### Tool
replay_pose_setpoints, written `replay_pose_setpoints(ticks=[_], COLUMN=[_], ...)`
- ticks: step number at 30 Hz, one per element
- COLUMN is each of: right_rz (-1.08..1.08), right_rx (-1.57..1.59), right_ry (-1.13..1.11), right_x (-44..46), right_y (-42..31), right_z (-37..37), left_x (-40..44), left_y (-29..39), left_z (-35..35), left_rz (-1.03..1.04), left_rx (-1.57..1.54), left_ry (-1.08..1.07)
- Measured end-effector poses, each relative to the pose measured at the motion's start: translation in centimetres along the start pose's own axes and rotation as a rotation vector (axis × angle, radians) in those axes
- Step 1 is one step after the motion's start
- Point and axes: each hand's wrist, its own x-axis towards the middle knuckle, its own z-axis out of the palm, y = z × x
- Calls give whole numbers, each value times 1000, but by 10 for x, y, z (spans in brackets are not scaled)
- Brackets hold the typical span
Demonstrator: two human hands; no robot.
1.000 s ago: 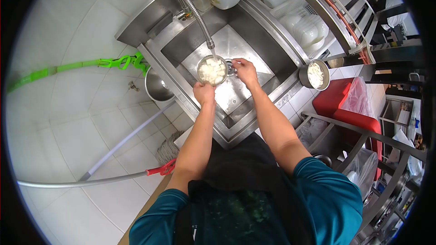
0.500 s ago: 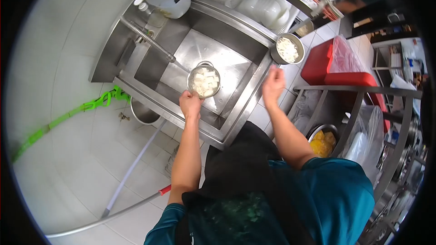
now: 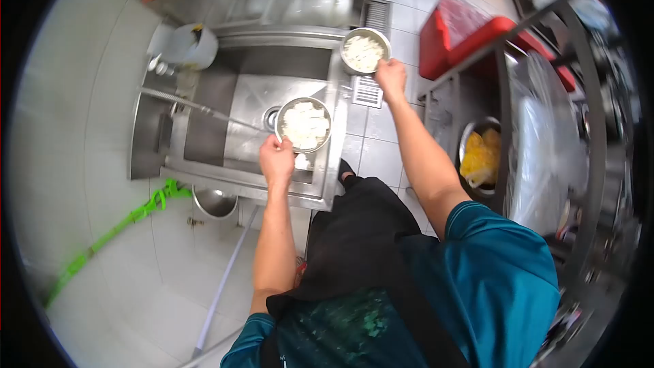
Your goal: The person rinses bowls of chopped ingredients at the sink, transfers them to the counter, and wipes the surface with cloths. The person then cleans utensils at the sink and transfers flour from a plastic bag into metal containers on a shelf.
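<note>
1. The left bowl (image 3: 304, 125), with white chunks, is over the sink (image 3: 319, 199), ahead and right of the left hand (image 3: 277, 162), which grips its near rim.
2. The right bowl (image 3: 364, 50), with white strips, is by the sink's far right corner; the right hand (image 3: 391, 80) grips its near right rim.
3. Both bowls are round, without a long axis, and stand apart, the right one farther off.
4. No brand or label is readable; the shirt's (image 3: 490, 266) small lettering is too tiny.

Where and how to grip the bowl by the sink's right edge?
Likely pinch the bowl by its near right rim, coming from the person's side: it's round, open side up, some bare inner wall shows beside the white pieces, and the right hand is there.
</note>
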Motion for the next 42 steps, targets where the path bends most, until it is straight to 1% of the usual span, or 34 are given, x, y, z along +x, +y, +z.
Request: replay_pose_setpoints(ticks=[1,2,3,4,6,7,8,9,10,11,12,13,14,15,16,17,19,20,21,22,24,25,27,29,30,31,32,33,34,36,37,39,40,42], right_rz=[-64,-98,-102,-93,24,4,43,-27,56,62,80,165,162,161,228,300,394,400,408,431,645,687,716,771,807,824,812,803,815,723,727,862,873,906], right_rx=[27,-80,-55,-1,-31,-67,20,-64,-49,15,-31,91,41,-8,-32,-58,117,147,179,200,135,151,165,64,162,159,172,184,185,125,128,108,115,215], right_ry=[-12,13,51,75,72,91,62,170,151,145,176,152,185,216,250,286,371,426,484,516,563,598,766,888,934,945,1041,1129,1127,1264,1255,1301,1294,1392], right_x=[-11,-28,-42,-62,-99,-115,-130,-153,-182,-208,-226,-247,-270,-292,-308,-324,-365,-386,-402,-418,-452,-460,-478,-490,-493,-494,-491,-488,-485,-476,-471,-459,-452,-434], right_y=[13,23,40,52,85,114,148,169,180,192,219,246,260,276,306,339,376,398,413,414,381,403,453,442,459,473,487,500,518,555,561,559,554,556], right_z=[-14,-32,-46,-65,-98,-109,-119,-137,-160,-182,-193,-205,-224,-243,-254,-265,-295,-313,-329,-347,-410,-419,-449,-493,-509,-526,-543,-555,-569,-603,-624,-665,-682,-722], left_x=[-2,-8,-18,-34,-49,-64,-78,-92,-99,-132,-135,-155,-161,-187,-199,-237,-263,-287,-306,-325,-363,-386,-434,-485,-510,-532,-550,-568,-588,-625,-643,-677,-694,-726], left_y=[-2,8,26,48,49,55,60,56,42,61,33,30,8,14,-4,23,-4,-2,-4,-12,-19,-17,-23,-8,-4,0,3,7,13,27,34,54,68,81], left_z=[1,-1,-1,-1,6,6,10,15,23,20,34,40,54,58,71,70,100,108,122,138,171,187,222,251,269,285,303,320,337,372,392,428,444,486], left_rz=[98,110,135,238,302,325,352,375,367,455,357,348,348,396,384,406,428,413,463,449,456,488,584,597,604,611,689,738,786,801,814,815,799,709], left_rx=[56,111,160,215,181,234,272,238,227,320,276,281,287,337,329,453,504,514,546,541,565,576,557,567,535,506,487,474,459,404,406,439,465,359], left_ry=[2,-39,-79,-110,-228,-276,-310,-343,-397,-395,-430,-482,-516,-549,-588,-604,-711,-776,-843,-890,-979,-1033,-1117,-1213,-1240,-1259,-1321,-1331,-1333,-1371,-1378,-1404,-1426,-1497])
